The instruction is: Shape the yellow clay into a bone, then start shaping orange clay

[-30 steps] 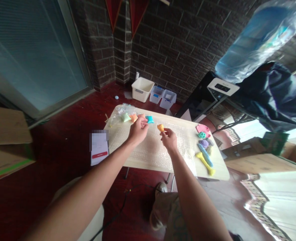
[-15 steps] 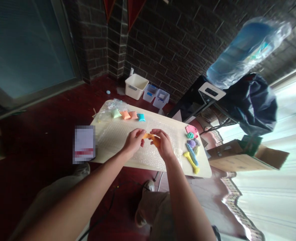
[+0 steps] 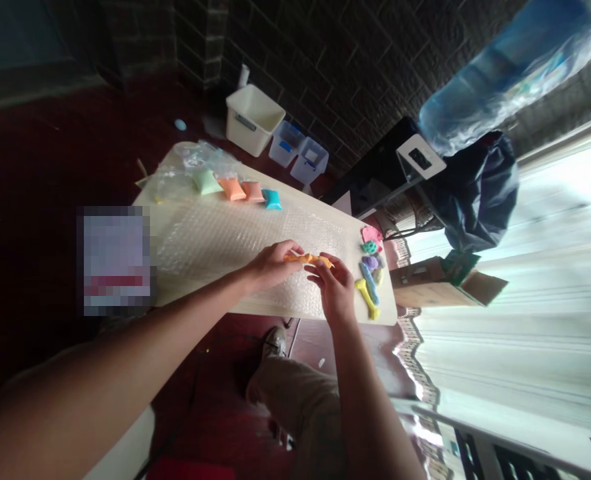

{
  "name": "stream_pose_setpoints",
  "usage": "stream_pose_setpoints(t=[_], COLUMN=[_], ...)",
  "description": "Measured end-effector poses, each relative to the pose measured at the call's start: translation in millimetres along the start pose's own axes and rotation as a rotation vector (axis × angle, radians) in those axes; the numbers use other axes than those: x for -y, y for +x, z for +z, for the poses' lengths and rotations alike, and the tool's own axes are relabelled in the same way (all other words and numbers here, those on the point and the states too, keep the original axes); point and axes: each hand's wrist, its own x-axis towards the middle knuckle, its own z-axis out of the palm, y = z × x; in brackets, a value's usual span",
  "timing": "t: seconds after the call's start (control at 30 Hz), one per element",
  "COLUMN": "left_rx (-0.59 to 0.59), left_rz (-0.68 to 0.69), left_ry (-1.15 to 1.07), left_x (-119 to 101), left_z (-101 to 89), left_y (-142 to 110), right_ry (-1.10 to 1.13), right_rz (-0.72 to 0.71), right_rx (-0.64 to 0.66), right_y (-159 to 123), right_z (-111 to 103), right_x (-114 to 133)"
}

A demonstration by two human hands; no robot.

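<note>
A lumpy strip of orange modelling clay (image 3: 307,259) is stretched between my hands above the table (image 3: 255,305). My left hand (image 3: 275,263) pinches its left end with thumb and fingers. The fingers of my right hand (image 3: 336,285) are closed around the right end and partly hide it. Beneath both hands lies a sheet of bubble wrap (image 3: 225,247). Past it rest small pillow-shaped pieces: pale green (image 3: 207,182), orange (image 3: 232,189), peach (image 3: 253,192) and a teal piece (image 3: 272,199).
At the table's right end are a yellow bone-shaped piece (image 3: 367,299), a blue stick (image 3: 369,283), a purple lump (image 3: 370,263), a green ball (image 3: 369,247) and a pink piece (image 3: 371,233). Clear plastic bags (image 3: 203,157) lie far left. A white bin (image 3: 254,123) stands behind.
My left hand came from near the teal piece to the orange clay, which my right hand alone held. Between both hands it became a longer strip. The view shifted right and downward.
</note>
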Motion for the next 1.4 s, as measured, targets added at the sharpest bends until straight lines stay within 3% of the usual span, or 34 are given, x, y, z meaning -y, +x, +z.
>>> stream_pose_setpoints(t=[0.1,0.2,0.37,0.5,0.6,0.67,0.83,0.97,1.13,1.27,1.4], left_rx=[0.065,-0.02,-0.196,-0.185,-0.162,-0.214,-0.215,-0.174,-0.175,-0.245,-0.234], left_rz=[0.133,0.202,0.15,0.095,0.076,0.082,-0.028,-0.029,0.069,0.102,0.137], left_ry=[0.234,0.29,-0.065,-0.358,-0.416,-0.397,-0.361,-0.239,0.064,0.24,0.398], left_x=[-6.5,-6.4,-2.6,-10.2,-13.9,-13.8,-14.3,-12.5,-7.5,-9.6,-5.7], left_z=[-5.0,-16.5,-30.5,-29.2,-26.4,-26.3,-25.9,-18.1,-11.3,-10.1,-8.6], left_y=[-10.1,-15.3,-4.1,11.8,19.4,22.0,20.2,16.5,15.5,15.2,15.0], right_ry=[-0.107,-0.126,-0.225,-0.332,-0.375,-0.369,-0.152,-0.036,-0.007,-0.053,-0.155], right_rz=[-0.061,-0.095,-0.155,-0.188,-0.182,-0.195,-0.161,-0.107,-0.176,-0.184,-0.205], right_rx=[0.027,0.059,0.18,0.181,0.128,0.072,-0.057,0.012,0.073,0.142,0.184], right_y=[-4.4,0.6,12.8,15.2,19.0,23.6,33.1,33.0,29.8,25.4,21.9], right_z=[8.9,29.1,70.0,89.1,89.6,84.2,67.7,63.8,63.7,64.7,66.4], right_x=[-2.8,-8.0,-14.2,-15.8,-17.3,-17.2,-14.5,-15.6,-13.5,-7.9,-5.1])
